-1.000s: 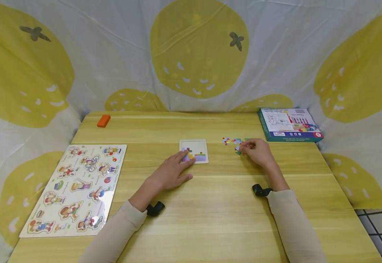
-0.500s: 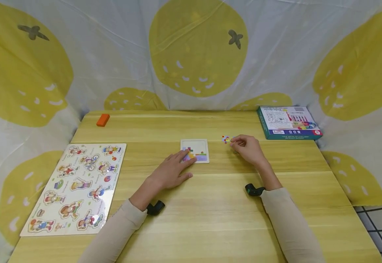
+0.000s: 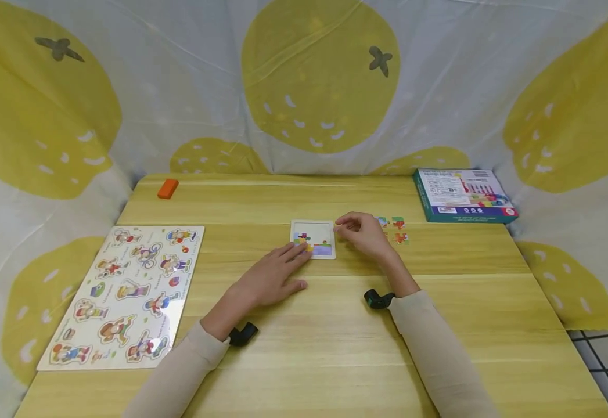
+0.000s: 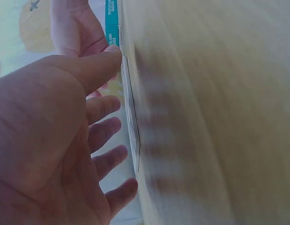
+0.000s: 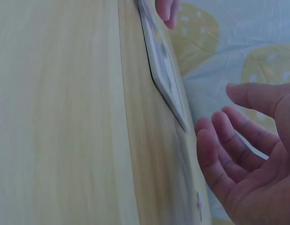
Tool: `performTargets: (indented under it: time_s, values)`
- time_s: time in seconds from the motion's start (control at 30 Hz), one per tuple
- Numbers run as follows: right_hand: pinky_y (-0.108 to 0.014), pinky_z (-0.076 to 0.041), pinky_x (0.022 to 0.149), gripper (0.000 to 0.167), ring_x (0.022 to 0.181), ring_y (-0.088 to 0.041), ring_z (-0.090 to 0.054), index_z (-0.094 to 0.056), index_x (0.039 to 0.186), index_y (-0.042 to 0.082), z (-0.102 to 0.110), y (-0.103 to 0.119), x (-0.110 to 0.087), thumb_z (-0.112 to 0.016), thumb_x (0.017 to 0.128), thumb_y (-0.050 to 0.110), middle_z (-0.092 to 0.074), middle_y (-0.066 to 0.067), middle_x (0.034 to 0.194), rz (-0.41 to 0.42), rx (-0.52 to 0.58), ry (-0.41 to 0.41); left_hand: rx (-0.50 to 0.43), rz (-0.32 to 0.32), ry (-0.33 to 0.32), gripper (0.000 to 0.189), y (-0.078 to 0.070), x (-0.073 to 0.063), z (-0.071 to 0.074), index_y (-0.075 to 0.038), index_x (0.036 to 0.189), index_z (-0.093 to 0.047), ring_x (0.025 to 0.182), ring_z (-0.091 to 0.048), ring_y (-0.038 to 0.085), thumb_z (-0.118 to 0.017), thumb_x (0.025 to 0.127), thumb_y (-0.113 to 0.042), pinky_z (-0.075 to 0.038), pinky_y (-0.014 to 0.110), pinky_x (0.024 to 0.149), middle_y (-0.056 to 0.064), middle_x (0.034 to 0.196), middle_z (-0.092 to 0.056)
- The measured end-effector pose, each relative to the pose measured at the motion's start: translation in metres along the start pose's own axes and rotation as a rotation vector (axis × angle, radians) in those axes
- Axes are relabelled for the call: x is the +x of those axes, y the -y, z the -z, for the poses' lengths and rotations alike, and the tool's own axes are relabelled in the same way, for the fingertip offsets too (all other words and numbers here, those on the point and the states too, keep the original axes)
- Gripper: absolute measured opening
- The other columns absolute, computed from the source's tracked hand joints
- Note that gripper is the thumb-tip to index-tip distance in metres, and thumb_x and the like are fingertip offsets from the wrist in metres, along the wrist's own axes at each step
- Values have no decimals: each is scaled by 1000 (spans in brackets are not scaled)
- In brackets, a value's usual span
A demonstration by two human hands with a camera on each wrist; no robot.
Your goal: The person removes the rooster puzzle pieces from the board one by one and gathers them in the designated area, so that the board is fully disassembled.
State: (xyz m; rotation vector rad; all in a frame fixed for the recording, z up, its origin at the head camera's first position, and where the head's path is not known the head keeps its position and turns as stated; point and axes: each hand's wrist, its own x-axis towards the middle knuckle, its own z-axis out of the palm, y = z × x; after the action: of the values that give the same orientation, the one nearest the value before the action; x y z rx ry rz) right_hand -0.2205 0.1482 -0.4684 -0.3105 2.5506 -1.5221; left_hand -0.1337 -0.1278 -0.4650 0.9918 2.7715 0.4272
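A small square puzzle tray (image 3: 313,226) lies mid-table with several colourful jigsaw pieces (image 3: 322,249) fitted along its lower part. My left hand (image 3: 268,275) rests with spread fingers over the tray's lower left corner, hiding part of it. At the tray's right edge is my right hand (image 3: 365,233), thumb and fingers loosely bent. In the right wrist view, a gap shows between the right thumb (image 5: 257,96) and the fingers, with nothing visible in it. Loose jigsaw pieces (image 3: 398,223) lie to the right, partly hidden behind this hand.
A large board with cartoon figures (image 3: 121,296) lies on the left of the wooden table (image 3: 314,337). An orange block (image 3: 168,188) sits at the back left, and a flat green-edged box (image 3: 466,196) at the back right. Patterned cloth (image 3: 199,69) hangs behind.
My right hand has moved left from the loose pieces to the tray's right edge, uncovering some pieces on the right. The left hand stays on the tray.
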Motion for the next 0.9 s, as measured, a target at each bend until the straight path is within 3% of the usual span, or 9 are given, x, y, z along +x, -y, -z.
performTargets:
  time_s: [0.23, 0.5, 0.9]
  values:
    - [-35, -62, 74, 34, 89, -25, -72, -73, 119, 2, -20, 11, 10, -75, 96, 27, -74, -13, 102, 21, 50, 54, -9, -46, 36, 68, -1, -2, 1, -14, 162, -35, 159, -21, 32, -53, 106, -49, -24, 51, 128, 6, 171, -27]
    - [-30, -61, 74, 30, 83, -23, -73, -73, 120, 3, -37, 15, 19, -72, 98, 24, -76, -13, 103, 4, 58, 103, -9, -29, 55, 70, -1, -1, 0, -15, 164, -31, 160, -21, 30, -51, 106, -50, -24, 49, 128, 5, 171, -25]
    - [-29, -57, 79, 25, 91, -19, -70, -76, 115, 7, -47, 18, 21, -72, 97, 24, -76, -8, 103, 12, -38, 121, 24, -8, 39, 72, 0, 1, 0, -12, 163, -33, 157, -28, 31, -54, 105, -49, -30, 51, 125, 9, 171, -27]
